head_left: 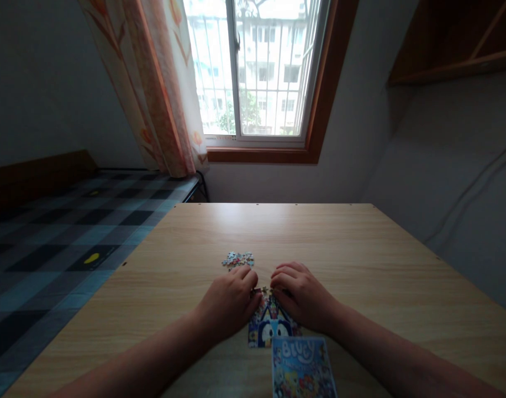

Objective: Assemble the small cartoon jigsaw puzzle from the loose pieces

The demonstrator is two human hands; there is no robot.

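Observation:
A partly assembled jigsaw puzzle (pixel 274 327) with a blue cartoon dog face lies flat on the table between my hands. My left hand (pixel 231 298) is closed at its upper left edge, thumb and fingers bent inward. At the upper right edge my right hand (pixel 301 293) has its fingers curled down onto the puzzle, also closed. Both hands cover parts of the picture, and their fingertips are mostly hidden. Just beyond my left hand is a small heap of loose puzzle pieces (pixel 238 258). A blue Bluey picture box or card (pixel 303 367) overlaps the puzzle's lower right corner.
The light wooden table (pixel 360 249) reaches towards the wall under a barred window (pixel 269 72). A bed with a checked cover (pixel 62 243) adjoins its left side. An orange-patterned curtain (pixel 157 83) hangs there, and a wooden shelf (pixel 452 69) juts out at upper right.

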